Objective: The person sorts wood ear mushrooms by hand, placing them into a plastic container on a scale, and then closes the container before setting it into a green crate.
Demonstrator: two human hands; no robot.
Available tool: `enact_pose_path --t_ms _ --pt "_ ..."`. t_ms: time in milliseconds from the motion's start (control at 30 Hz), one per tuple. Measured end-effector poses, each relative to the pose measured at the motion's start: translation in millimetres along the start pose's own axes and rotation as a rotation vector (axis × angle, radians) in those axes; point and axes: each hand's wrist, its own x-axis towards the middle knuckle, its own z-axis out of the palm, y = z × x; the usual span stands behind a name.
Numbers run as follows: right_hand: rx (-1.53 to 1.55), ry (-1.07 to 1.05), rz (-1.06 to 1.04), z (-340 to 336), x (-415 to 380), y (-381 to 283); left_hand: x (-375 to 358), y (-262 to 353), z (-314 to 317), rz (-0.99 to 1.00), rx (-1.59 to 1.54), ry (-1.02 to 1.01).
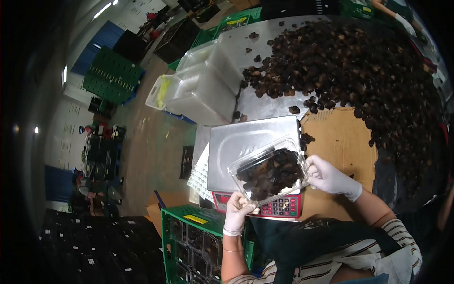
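Note:
Both my hands, in white gloves, hold a clear plastic punnet (232,169) filled with dark brown, mushroom-like pieces (272,174). My left hand (239,208) pinches its near left corner. My right hand (326,176) grips its right side, fingers closed on the rim. The punnet is tilted and overlaps the front of a scale's steel pan (227,144) in this view. Beneath it shows the scale's red keypad panel (280,207), partly covered by the punnet and my left hand.
A large heap of the dark pieces (331,61) spreads across the metal table. Cardboard (331,137) lies right of the scale. Stacks of clear punnets (201,92) stand at the back left. A green crate (198,219) with packed punnets sits below left. Another person's gloved hand (405,24) is at far right.

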Motion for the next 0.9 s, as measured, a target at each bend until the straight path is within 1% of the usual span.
enact_pose_path --t_ms 67,100,133,200,233,267,333,400,433,533,567,667,700,733,800,833,867,900 --pt "-0.187 0.031 -0.086 0.1 -1.3 0.6 -0.5 -6.4 1.1 0.028 -0.004 0.016" --pt "-0.281 0.049 -0.130 -0.7 -1.5 0.2 -1.2 -11.4 4.8 0.082 0.075 0.036" --pt "-0.344 0.086 -0.180 -1.6 -1.9 -0.7 -3.1 -13.1 7.5 0.096 0.200 0.027" --pt "-0.474 0.162 -0.271 -4.9 -0.1 -4.0 -17.3 -13.0 21.6 0.136 0.306 0.045" --pt "-0.617 0.202 -0.445 -6.8 4.3 0.1 -9.5 -8.6 22.2 0.326 0.698 -0.093" --pt "-0.835 0.236 -0.712 -11.8 11.1 3.6 -10.0 -4.3 26.6 0.488 0.863 -0.083" --pt "-0.967 0.226 -0.934 -15.9 18.7 -7.8 -11.4 4.3 35.3 0.828 1.202 0.038" --pt "-1.017 0.304 -1.068 -11.5 21.4 -22.9 -9.1 -3.5 25.0 1.108 1.391 0.122" --pt "-0.994 0.325 -1.120 -9.7 23.4 -23.5 -11.4 -4.9 25.9 1.138 1.373 0.170" --pt "-0.970 0.338 -1.200 -1.5 23.8 -31.3 -20.2 -10.9 21.6 1.065 1.250 0.232" --pt "-0.941 0.330 -1.204 1.8 24.5 -32.2 -17.9 -12.2 16.0 1.241 1.275 0.241" --pt "-0.886 0.312 -1.177 10.9 27.1 -27.9 -35.6 -12.9 13.9 1.121 1.231 0.237" --pt "-0.842 0.289 -1.161 12.4 30.2 -22.4 -39.4 -9.0 15.9 1.191 1.194 0.225" --pt "-0.803 0.230 -1.053 13.8 28.8 -19.6 -43.9 -3.4 20.4 1.310 1.276 0.287" --pt "-0.505 0.053 -0.640 29.1 26.3 -19.0 -62.0 -3.8 21.3 1.157 1.310 0.385" --pt "-0.322 -0.061 -0.533 33.9 24.2 -21.8 -74.0 -2.3 28.6 1.097 1.160 0.355" --pt "-0.150 -0.174 -0.412 41.1 23.6 -24.5 -79.1 -1.2 20.7 1.104 1.061 0.314" --pt "-0.224 -0.171 -0.385 48.8 22.5 -24.7 -92.7 -1.4 18.9 0.990 0.832 0.357"
